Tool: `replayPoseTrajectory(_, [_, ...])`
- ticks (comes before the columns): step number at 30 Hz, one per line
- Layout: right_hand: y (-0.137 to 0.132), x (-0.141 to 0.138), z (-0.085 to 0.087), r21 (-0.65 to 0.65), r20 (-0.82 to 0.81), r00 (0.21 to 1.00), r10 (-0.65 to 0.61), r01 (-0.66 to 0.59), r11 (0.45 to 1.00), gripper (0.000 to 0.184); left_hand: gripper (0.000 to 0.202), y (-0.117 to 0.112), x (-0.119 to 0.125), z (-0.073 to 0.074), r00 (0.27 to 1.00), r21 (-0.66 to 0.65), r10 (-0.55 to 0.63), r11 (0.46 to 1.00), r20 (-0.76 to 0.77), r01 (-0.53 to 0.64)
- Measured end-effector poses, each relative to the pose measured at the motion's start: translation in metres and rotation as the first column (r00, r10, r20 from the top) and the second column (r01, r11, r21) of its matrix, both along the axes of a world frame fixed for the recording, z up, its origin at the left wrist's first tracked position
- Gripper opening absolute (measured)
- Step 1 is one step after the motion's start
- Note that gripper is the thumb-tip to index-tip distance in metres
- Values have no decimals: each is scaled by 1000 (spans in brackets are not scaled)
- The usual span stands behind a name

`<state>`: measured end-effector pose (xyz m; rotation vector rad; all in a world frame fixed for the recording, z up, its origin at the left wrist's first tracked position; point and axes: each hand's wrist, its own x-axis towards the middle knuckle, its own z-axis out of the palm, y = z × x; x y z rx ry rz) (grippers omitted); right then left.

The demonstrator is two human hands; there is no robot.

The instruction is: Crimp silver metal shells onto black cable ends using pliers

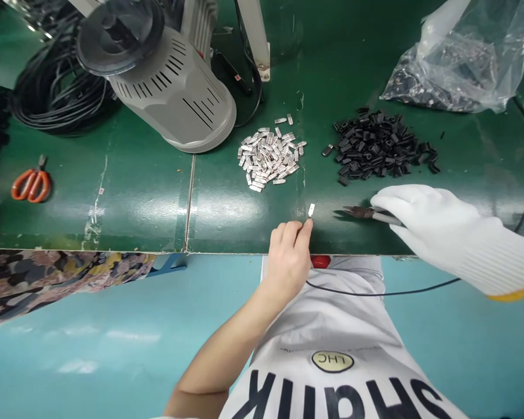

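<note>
A worker's left hand pinches a single metal clip between thumb and forefinger, the other fingers curled, on the near side of a pile of silver clips on a green bench. To the right of the pile and nearer the worker, the right hand, in a white glove, closes around the handles of pliers, whose tips point toward the held clip without touching it. A heap of black parts lies right of the pile, with a plastic bag beyond it. A grey machine stands just left of the pile, and orange scissors lie well to the left.
</note>
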<state>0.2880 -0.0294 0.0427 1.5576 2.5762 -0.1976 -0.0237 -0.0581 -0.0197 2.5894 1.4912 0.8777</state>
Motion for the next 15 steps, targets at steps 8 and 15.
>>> replayPoseTrajectory(8, [-4,8,2,18,-29,996,78,-78,997,58,35,-3,-11,-7,1000,-10,-7,1000,-13,7])
replayPoseTrajectory(15, [-10,-36,11,13,81,995,-66,65,998,58,30,-7,5,-10,996,81,93,992,10,-94])
